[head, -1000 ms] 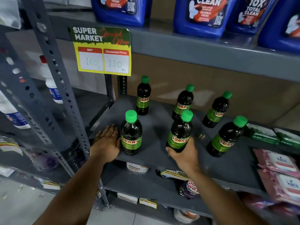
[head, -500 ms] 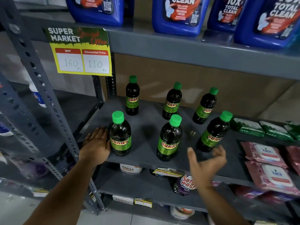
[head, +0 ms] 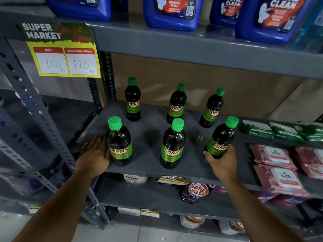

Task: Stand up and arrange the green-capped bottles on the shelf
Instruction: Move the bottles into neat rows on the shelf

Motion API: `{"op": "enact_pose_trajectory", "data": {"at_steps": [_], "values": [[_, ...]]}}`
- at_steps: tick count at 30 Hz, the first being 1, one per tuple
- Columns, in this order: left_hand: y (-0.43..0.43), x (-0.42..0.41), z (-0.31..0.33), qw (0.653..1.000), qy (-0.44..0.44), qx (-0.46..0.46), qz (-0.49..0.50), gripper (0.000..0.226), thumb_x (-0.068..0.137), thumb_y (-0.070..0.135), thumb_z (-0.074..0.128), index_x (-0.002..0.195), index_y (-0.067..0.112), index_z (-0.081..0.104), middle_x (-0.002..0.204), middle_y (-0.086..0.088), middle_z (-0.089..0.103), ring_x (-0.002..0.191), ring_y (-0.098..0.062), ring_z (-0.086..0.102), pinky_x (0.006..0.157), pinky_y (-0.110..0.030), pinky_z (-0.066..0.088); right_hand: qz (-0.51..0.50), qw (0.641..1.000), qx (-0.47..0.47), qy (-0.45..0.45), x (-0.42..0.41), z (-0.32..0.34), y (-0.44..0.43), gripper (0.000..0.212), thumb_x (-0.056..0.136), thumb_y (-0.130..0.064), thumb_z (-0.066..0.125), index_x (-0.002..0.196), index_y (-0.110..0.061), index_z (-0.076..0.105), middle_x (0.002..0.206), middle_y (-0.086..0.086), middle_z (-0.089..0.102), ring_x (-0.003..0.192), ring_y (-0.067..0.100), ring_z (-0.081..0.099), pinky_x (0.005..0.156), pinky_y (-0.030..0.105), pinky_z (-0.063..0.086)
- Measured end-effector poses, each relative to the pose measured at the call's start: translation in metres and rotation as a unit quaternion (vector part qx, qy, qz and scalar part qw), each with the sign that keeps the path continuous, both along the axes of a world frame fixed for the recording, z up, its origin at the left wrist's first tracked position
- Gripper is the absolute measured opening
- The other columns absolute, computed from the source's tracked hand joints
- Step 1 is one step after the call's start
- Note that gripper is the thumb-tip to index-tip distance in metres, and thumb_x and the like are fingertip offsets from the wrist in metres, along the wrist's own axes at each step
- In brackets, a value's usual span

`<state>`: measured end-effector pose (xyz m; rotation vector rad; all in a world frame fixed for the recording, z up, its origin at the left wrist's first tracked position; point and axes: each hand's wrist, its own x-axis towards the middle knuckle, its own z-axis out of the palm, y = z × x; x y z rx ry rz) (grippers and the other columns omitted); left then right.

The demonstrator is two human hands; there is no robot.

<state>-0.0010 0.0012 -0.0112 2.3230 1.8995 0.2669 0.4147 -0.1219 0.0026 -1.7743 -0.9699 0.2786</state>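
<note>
Several dark bottles with green caps and "SUNNY" labels stand upright on the grey shelf [head: 150, 133] in two rows. The back row holds a left bottle [head: 133, 100], a middle bottle [head: 176, 105] and a right bottle [head: 212, 109]. In front stand a left bottle [head: 119, 142], a middle bottle [head: 173, 145] and a right bottle [head: 221, 138]. My left hand [head: 95, 154] lies flat on the shelf's front left corner, its fingers against the front left bottle's side. My right hand [head: 222, 163] wraps around the base of the front right bottle.
Blue detergent jugs [head: 172, 13] fill the shelf above. A yellow price sign [head: 64, 56] hangs at upper left beside a perforated steel post [head: 33, 105]. Green packets [head: 258, 129] and pink wipe packs [head: 277, 170] lie right of the bottles. A Safewash pouch [head: 195, 192] sits on the shelf below.
My right hand let go of the front middle bottle, swung right with open fingers, and now grips the front right bottle. My left hand stayed beside the front left bottle.
</note>
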Motion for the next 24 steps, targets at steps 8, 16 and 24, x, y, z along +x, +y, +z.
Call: {"op": "enact_pose_trajectory", "data": {"at_steps": [8, 16, 24], "values": [[-0.001, 0.0, 0.0, 1.0, -0.007, 0.003, -0.004, 0.06, 0.093, 0.037, 0.023, 0.149, 0.016, 0.022, 0.159, -0.008, 0.024, 0.147, -0.026, 0.017, 0.12, -0.046, 0.014, -0.023, 0.999, -0.004, -0.026, -0.016, -0.016, -0.037, 0.055, 0.058, -0.025, 0.09, 0.098, -0.034, 0.053, 0.085, -0.019, 0.06, 0.078, -0.008, 0.057, 0.062, 0.014, 0.039], [-0.003, 0.001, 0.005, 1.0, -0.011, -0.01, -0.008, 0.059, 0.093, 0.036, 0.022, 0.149, 0.016, 0.02, 0.159, -0.007, 0.023, 0.148, -0.024, 0.015, 0.121, -0.046, 0.013, -0.026, 0.999, -0.008, -0.032, -0.021, -0.013, -0.042, 0.056, 0.058, -0.025, 0.09, 0.098, -0.035, 0.052, 0.087, -0.015, 0.063, 0.08, -0.004, 0.059, 0.065, 0.019, 0.042], [-0.007, 0.002, 0.011, 1.0, -0.012, -0.003, -0.026, 0.056, 0.095, 0.033, 0.026, 0.145, 0.01, 0.027, 0.154, -0.014, 0.031, 0.146, -0.028, 0.02, 0.119, -0.048, 0.017, -0.032, 0.999, -0.02, -0.038, -0.025, -0.012, -0.044, 0.057, 0.062, -0.026, 0.088, 0.1, -0.041, 0.048, 0.089, -0.022, 0.06, 0.081, -0.013, 0.057, 0.066, 0.012, 0.039]]}}
